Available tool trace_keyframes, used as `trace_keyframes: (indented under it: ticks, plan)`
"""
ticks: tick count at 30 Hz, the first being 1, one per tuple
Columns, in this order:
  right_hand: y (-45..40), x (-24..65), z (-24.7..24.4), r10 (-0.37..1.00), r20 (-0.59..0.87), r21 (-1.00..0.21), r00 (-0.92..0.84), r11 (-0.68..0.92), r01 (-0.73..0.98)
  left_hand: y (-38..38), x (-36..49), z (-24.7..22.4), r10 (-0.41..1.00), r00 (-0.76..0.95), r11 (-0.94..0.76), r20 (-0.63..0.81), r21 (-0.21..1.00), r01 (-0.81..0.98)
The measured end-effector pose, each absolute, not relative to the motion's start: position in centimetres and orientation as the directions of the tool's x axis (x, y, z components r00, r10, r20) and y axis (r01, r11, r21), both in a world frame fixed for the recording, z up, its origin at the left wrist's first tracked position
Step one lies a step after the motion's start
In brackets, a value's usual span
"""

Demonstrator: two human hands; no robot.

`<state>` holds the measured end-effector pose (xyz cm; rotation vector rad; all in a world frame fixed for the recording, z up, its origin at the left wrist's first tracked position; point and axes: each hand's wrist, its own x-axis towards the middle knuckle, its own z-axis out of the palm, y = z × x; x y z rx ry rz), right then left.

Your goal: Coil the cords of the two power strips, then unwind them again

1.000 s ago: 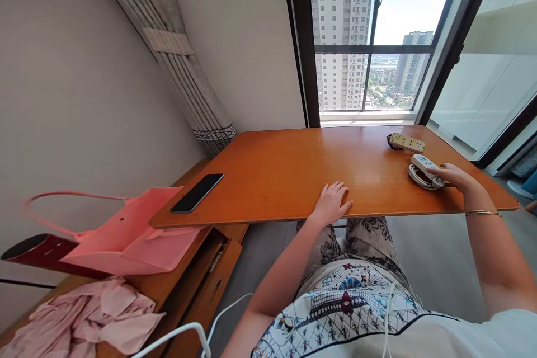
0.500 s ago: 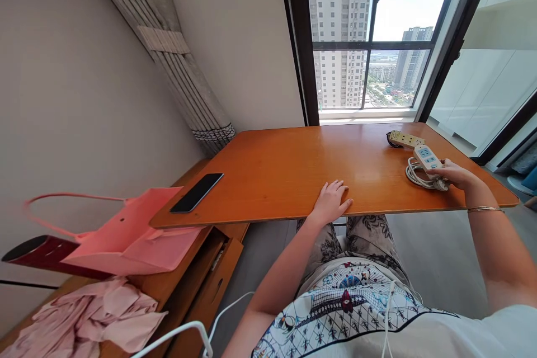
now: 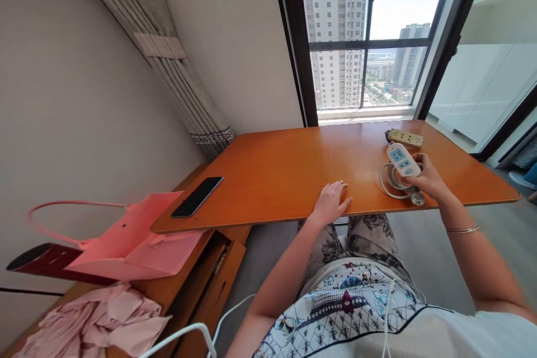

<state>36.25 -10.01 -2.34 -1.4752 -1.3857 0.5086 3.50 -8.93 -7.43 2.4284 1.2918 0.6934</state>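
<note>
My right hand (image 3: 428, 178) grips the end of a white power strip (image 3: 403, 160) with blue sockets, thumb and fingers around its edges. Its grey-white cable (image 3: 393, 180) is coiled beneath, and a round plug (image 3: 418, 198) lies near the table's front edge. Just behind, a yellowish power strip (image 3: 405, 138) rests on the wooden tabletop (image 3: 277, 173). My left hand (image 3: 330, 202) lies flat at the front edge of the table, fingers stretched out, holding nothing.
At the table's left end lies a black phone (image 3: 197, 197). Beyond it, a pink bag (image 3: 138, 235) and crumpled pink cloth (image 3: 96, 319) sit on a lower wooden cabinet (image 3: 210, 302). A window (image 3: 369, 45) stands behind the table; a tied curtain (image 3: 184, 84) hangs at the left.
My right hand has moved left across the table, bringing the white power strip and its coiled cable along. My left hand has stayed in place.
</note>
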Motion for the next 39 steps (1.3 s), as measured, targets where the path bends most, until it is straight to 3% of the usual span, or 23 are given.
trace_keyframes:
  ticks: [3, 7, 11, 16, 21, 28, 39]
  plan:
    - [-10.6, 32.6, -2.7, 0.928, 0.345, -0.865, 0.140, 0.256, 0.430, -8.6, 3.3, -8.0, 0.836, 0.436, -0.542, 0.333, 0.628, 0.559]
    - [-10.5, 27.7, -3.6, 0.946, 0.325, -0.922, 0.000, 0.316, 0.222, -7.7, 3.2, -8.6, 0.872, 0.354, -0.433, 0.337, 0.870, 0.237]
    - [-9.9, 24.4, -4.2, 0.944, 0.322, -0.944, -0.067, 0.325, 0.046, -6.9, 3.2, -8.2, 0.898, 0.310, -0.293, 0.313, 0.950, -0.109]
    - [-9.2, 24.4, -5.0, 0.924, 0.379, -0.923, 0.050, 0.381, -0.047, -6.6, 2.3, -6.6, 0.986, 0.117, -0.064, 0.118, 0.920, -0.387]
    - [-9.1, 26.4, -6.1, 0.906, 0.343, -0.919, 0.249, 0.378, -0.112, -6.2, 0.9, -4.1, 0.991, 0.088, 0.137, -0.106, 0.737, -0.662]
    - [-8.8, 29.5, -6.3, 0.803, 0.258, -0.860, 0.537, 0.444, -0.251, -5.4, -1.9, -1.8, 0.962, 0.022, 0.167, -0.273, 0.520, -0.838]
    - [-9.1, 34.0, -5.0, 0.692, 0.272, -0.851, 0.669, 0.497, -0.168, -5.1, -5.8, -2.5, 0.964, -0.132, 0.058, -0.232, 0.664, -0.745]
